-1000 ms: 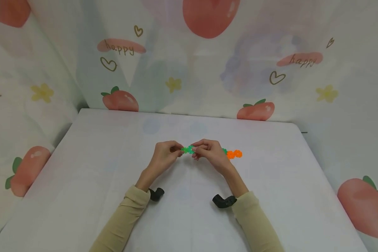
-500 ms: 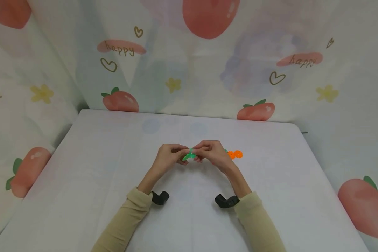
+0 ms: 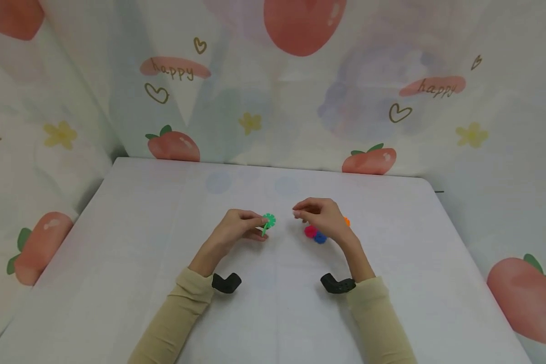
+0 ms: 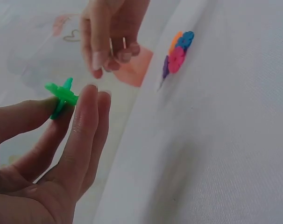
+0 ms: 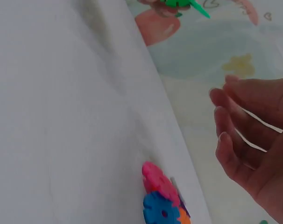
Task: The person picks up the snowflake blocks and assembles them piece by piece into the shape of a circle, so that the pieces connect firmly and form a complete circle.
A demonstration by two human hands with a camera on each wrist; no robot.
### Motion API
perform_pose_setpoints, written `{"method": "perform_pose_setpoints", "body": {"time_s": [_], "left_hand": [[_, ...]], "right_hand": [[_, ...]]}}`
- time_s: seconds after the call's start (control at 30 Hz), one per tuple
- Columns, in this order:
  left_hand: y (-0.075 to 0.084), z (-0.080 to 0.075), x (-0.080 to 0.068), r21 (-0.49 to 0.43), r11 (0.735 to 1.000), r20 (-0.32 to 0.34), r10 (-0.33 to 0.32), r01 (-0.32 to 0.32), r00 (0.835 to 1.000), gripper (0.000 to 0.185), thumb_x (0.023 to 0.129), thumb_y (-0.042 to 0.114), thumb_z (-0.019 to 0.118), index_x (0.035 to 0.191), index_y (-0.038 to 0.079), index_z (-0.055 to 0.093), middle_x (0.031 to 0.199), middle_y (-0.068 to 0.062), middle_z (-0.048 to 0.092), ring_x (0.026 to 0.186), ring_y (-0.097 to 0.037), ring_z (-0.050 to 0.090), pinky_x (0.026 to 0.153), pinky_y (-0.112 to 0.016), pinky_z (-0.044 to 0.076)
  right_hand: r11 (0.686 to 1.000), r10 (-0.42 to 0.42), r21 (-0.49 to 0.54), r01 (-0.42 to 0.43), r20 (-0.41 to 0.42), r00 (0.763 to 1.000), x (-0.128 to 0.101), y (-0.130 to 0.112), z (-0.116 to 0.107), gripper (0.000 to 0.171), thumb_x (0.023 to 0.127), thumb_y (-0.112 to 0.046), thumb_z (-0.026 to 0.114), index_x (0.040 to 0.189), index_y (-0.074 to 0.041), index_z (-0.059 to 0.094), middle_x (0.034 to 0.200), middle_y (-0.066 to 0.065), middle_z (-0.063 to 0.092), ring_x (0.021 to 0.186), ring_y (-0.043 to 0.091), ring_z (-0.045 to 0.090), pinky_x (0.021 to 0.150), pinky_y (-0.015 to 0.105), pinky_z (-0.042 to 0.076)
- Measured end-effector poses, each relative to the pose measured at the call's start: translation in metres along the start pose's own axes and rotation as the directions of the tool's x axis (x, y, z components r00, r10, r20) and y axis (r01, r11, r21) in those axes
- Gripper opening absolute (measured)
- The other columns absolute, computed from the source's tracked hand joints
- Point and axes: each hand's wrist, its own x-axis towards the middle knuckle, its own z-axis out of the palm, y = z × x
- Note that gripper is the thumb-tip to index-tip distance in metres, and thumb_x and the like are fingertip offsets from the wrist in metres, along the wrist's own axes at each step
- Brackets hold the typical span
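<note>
- The two green flower discs point(image 4: 62, 95) are raised over the white table point(image 3: 154, 237), near its middle; the left hand point(image 3: 236, 227) pinches them between its thumb and a finger behind, the other fingers fairly straight.
- The discs stand crosswise, a brighter green one edge-on against a bluer one, and look slotted together.
- Half a second ago both hands met at these discs; now the right hand point(image 3: 324, 216) has moved off to the right, well apart, and the left bears the pair alone. That suggests that the joint holds by itself and this join is probably done.
- The right hand's fingers are loosely bent, thumb near forefinger; no piece shows between them.
- Its shift has uncovered a pink disc point(image 3: 311, 231) and a blue disc point(image 3: 320, 237), touching on the table, but mostly covered what was plain beyond: only the edge of an orange disc point(image 3: 347, 221) shows from above.
- A purple disc point(image 4: 166, 67) appears only as a sliver beside the pink one.
- How deep the slots engage is hidden by the thumb; the right wrist view cuts the green pair at its top edge. How many pieces lie beneath the right hand, I cannot tell.
</note>
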Motion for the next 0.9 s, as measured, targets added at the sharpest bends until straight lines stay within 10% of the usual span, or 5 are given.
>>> {"method": "perform_pose_setpoints", "body": {"time_s": [0.27,0.9], "left_hand": [[0.001,-0.003,0.0,-0.021,1.0,0.009,-0.007,0.007,1.0,0.024,0.096,0.014,0.072,0.111,-0.005,0.072,0.113,-0.032,0.071,0.073,-0.019,0.077,0.088,-0.037,0.062],[0.002,-0.006,-0.003,-0.026,1.0,0.01,0.006,-0.006,1.0,0.026,0.097,0.014,0.071,0.111,-0.007,0.071,0.113,-0.031,0.071,0.074,-0.019,0.077,0.088,-0.037,0.062]], "right_hand": [[0.962,0.094,-0.261,-0.087,0.012,0.996,-0.003,0.024,-0.022,0.017,0.096,-0.019,0.073,0.109,-0.009,0.077,0.106,0.008,0.074,0.095,0.025,0.065,0.077,0.031,0.054],[0.908,0.191,-0.377,-0.181,-0.01,0.981,0.002,0.045,-0.025,0.034,0.094,-0.021,0.077,0.118,0.003,0.072,0.113,0.02,0.065,0.1,0.033,0.059,0.085,0.039,0.056]]}}
